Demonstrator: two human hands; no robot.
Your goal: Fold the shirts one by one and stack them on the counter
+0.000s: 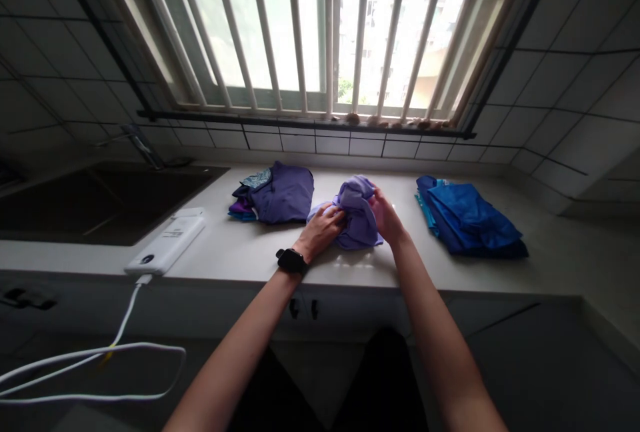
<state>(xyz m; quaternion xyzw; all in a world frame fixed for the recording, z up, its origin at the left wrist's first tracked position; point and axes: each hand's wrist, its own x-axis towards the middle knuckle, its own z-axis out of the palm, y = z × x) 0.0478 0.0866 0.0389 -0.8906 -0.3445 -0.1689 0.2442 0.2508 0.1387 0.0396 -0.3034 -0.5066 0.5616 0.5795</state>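
Observation:
A bunched lavender cloth (358, 212) lies crumpled on the white counter, in front of the window; whether it is a garment I cannot tell. My left hand (324, 227), with a black watch on its wrist, holds the cloth's left side, its fingertips partly hidden in the folds. At the right edge, my right hand (386, 214) grips the cloth, thumb and fingers around the fabric. Left of it sits a folded dark purple stack of cloth (287, 193), with patterned and blue pieces showing at its side. To the right rests a stack of blue folded cloth (475, 215).
A dark sink (100, 199) with a faucet (143, 145) is at the left. In front of it lies a white power bank (167, 244) with a white cable (127, 315) hanging off the counter (250, 262). A barred window (320, 39) is behind.

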